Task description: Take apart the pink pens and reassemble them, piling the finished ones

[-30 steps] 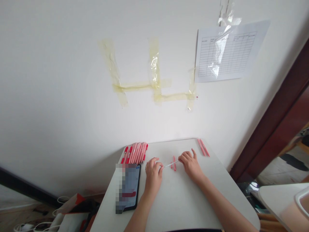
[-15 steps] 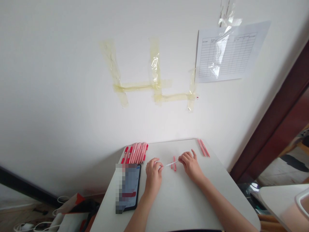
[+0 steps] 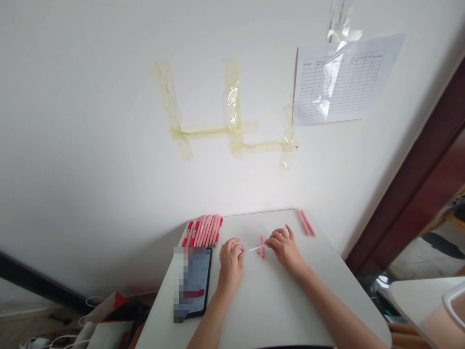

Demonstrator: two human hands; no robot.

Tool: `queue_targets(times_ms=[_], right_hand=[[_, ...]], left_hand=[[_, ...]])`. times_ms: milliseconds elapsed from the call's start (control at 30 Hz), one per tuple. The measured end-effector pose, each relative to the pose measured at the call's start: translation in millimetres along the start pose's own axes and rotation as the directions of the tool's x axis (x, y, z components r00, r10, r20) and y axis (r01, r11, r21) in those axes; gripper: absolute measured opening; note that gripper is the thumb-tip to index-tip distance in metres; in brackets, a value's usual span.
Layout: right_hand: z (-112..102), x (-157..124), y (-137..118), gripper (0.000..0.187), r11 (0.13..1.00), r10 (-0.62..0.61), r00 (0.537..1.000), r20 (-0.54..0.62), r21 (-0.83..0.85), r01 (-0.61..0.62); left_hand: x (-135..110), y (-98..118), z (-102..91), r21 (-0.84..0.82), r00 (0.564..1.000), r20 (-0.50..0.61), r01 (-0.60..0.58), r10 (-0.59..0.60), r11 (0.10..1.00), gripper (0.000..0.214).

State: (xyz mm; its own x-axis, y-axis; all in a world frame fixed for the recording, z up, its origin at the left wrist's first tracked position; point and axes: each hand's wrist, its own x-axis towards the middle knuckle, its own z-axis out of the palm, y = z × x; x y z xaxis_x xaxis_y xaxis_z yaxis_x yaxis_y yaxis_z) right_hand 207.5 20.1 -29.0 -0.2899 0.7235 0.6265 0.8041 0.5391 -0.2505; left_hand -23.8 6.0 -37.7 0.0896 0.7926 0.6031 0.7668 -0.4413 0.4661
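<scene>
- The thin whitish rod (image 3: pixel 256 248) spans the gap between the two hands, over the middle of the tabletop, slightly tilted in view, its right end the higher; whether it touches anything beneath is too small to tell.
- It looks very light and fairly stiff along its length, probably smooth enough to roll between fingers, and likely to bend or kink if pressed sideways at mid-span.
- The best hold is probably a light pinch close to each end, leaving the middle unloaded.
- The left hand (image 3: pixel 231 261) pinches the left end between thumb and fingertips, the other fingers curled.
- The right hand (image 3: pixel 286 247) appears to pinch the opposite end, one finger raised clear; its exact contact is partly hidden.
- Between the hands, two slim pink pieces (image 3: pixel 263 248) lie side by side; they look light, rigid and apt to roll.
- Further out, a row of pink pens (image 3: pixel 206 230) lies at the left, above a phone (image 3: pixel 199 286).
- Two pink tubes (image 3: pixel 307 224) rest near the far right corner of the white table (image 3: pixel 279 305).
</scene>
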Motion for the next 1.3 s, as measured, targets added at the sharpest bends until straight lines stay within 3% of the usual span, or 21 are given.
queue_targets(times_ms=[300,633,933,1300], right_hand=[[-1,-1,0,0.016,0.998,0.017,1.0,0.006,-0.068,-0.017],[4,-2,5,0.019,0.996,0.094,0.995,0.018,-0.002,-0.094],[0,-4,22,0.019,0.983,0.163,0.985,-0.057,-0.075,-0.167],[-1,-5,26,0.015,0.97,0.204,0.975,-0.09,-0.112,-0.213]], left_hand=[[-1,0,2.0,0.005,1.0,0.015,-0.005,0.005,1.0,0.012],[-1,-4,-0.3,0.056,1.0,-0.019,0.017,-0.016,0.998,0.015],[-1,-10,-2.6,0.305,0.995,-0.096,0.036,-0.007,0.952,0.016],[4,6,-19.8,0.497,0.988,-0.062,0.155,-0.143,0.854,0.019]])
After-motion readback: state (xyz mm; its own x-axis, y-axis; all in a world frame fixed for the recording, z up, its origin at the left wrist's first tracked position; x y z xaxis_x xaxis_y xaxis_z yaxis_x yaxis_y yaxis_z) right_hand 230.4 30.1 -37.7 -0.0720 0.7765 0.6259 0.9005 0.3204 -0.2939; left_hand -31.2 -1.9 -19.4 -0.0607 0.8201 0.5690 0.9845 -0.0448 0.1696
